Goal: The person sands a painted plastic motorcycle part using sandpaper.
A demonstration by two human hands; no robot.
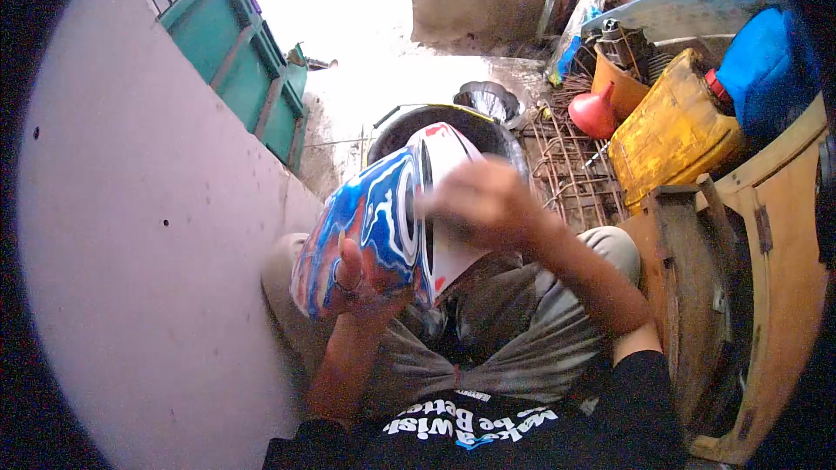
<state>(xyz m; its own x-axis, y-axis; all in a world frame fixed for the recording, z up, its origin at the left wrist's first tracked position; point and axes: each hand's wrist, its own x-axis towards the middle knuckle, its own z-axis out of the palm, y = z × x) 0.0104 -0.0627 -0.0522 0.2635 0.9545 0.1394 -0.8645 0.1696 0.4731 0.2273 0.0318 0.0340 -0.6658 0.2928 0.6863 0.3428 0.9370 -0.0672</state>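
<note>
A curved, glossy shell that looks like a helmet (370,218) is tilted above my lap, swirled in blue, white and red on its left part. Its right part is white with red marks, and a dark gap runs between the two. My left hand (361,278) grips the shell from below, thumb up along the painted side and a ring on one finger. Over the white part and the gap, my right hand (483,204) is blurred by motion with its fingers bent together. Whatever those fingers hold, if anything, I cannot make out.
A dark round basin (409,126) sits just beyond the shell. A pale wall (157,235) rises close on the left, with a green panelled piece (235,57) behind it. To the right are a yellow jerrycan (675,130), a red funnel (595,111), a rusty grid (575,165) and wooden furniture (775,244).
</note>
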